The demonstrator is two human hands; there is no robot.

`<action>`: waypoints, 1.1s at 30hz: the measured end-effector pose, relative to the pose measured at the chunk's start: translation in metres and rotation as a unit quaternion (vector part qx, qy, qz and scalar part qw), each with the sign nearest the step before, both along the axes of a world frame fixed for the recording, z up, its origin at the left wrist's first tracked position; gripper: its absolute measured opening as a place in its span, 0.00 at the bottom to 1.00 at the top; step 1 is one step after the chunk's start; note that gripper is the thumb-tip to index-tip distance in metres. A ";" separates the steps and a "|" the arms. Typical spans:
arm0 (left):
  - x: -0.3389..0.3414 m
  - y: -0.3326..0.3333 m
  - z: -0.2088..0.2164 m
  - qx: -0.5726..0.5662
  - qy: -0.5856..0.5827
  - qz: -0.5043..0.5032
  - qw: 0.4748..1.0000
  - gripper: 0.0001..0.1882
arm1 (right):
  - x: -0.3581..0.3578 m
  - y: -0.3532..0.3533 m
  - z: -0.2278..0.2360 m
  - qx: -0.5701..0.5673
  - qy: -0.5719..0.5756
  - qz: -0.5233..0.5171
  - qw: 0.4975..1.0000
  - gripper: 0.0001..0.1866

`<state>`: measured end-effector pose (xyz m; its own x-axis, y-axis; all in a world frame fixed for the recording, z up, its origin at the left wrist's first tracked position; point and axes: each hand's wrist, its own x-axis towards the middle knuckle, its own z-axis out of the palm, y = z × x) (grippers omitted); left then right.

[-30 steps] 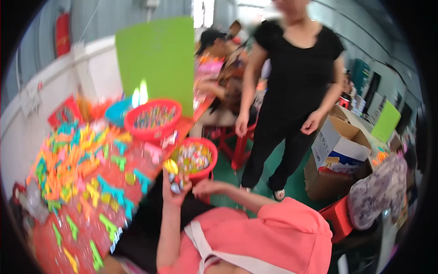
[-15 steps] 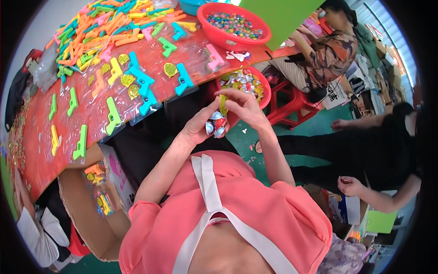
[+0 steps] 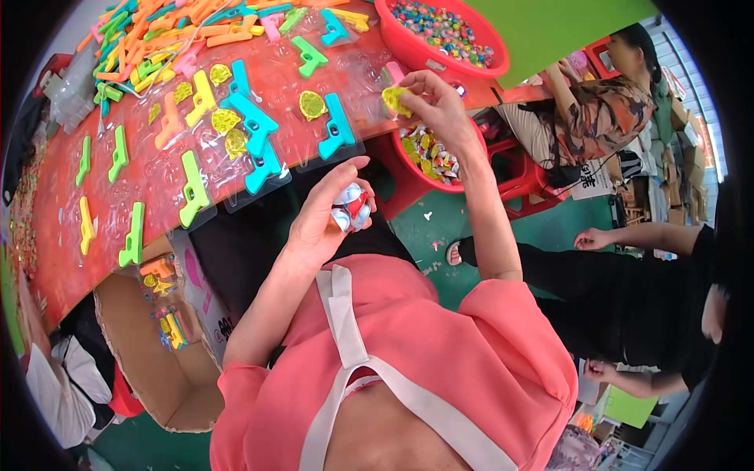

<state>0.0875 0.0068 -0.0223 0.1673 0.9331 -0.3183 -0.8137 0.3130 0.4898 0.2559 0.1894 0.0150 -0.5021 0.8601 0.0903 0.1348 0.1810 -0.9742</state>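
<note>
My left hand [image 3: 316, 218], above my lap, curls loosely round several small shiny rounded pieces [image 3: 349, 209], silver-blue and red; their kind I cannot make out. Over the table's near edge, my right hand [image 3: 440, 110] pinches a yellow see-through round piece [image 3: 395, 100] between thumb and fingers. That piece is in front of a pink toy gun [image 3: 394, 72], partly hidden, in a clear plastic tray. To the left, a teal toy gun [image 3: 336, 129] sits in another tray, with a similar yellow round piece [image 3: 312, 104] beside it.
Toy guns heap up at the back of the red table [image 3: 59, 271]. A red basin [image 3: 503, 59] of small colourful balls stands at its far right; a lower basin [image 3: 404, 171] holds shiny pieces. An open carton [image 3: 126, 345] is at lower left. Co-workers are at right.
My right hand has parted from my left and moved up and right to the tray with the pink gun, carrying the yellow piece. My left hand keeps the shiny pieces.
</note>
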 end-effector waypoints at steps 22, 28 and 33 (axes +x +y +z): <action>-0.026 0.041 0.003 0.031 -0.230 0.109 0.967 0.24 | -0.050 -0.030 0.027 0.227 -0.095 0.201 0.948 0.14; -0.027 0.036 -0.014 0.045 -0.252 0.092 0.962 0.22 | -0.061 -0.050 0.020 0.408 -0.173 0.258 0.859 0.16; -0.029 0.021 0.002 0.001 -0.234 0.123 0.964 0.28 | -0.072 -0.024 0.020 0.328 -0.103 0.292 0.893 0.10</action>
<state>0.0586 0.0277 -0.0203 0.0663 0.9634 -0.2598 -0.9953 0.0824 0.0514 0.1837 0.1654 0.0350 -0.9114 0.2429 0.3322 -0.0042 0.8017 -0.5977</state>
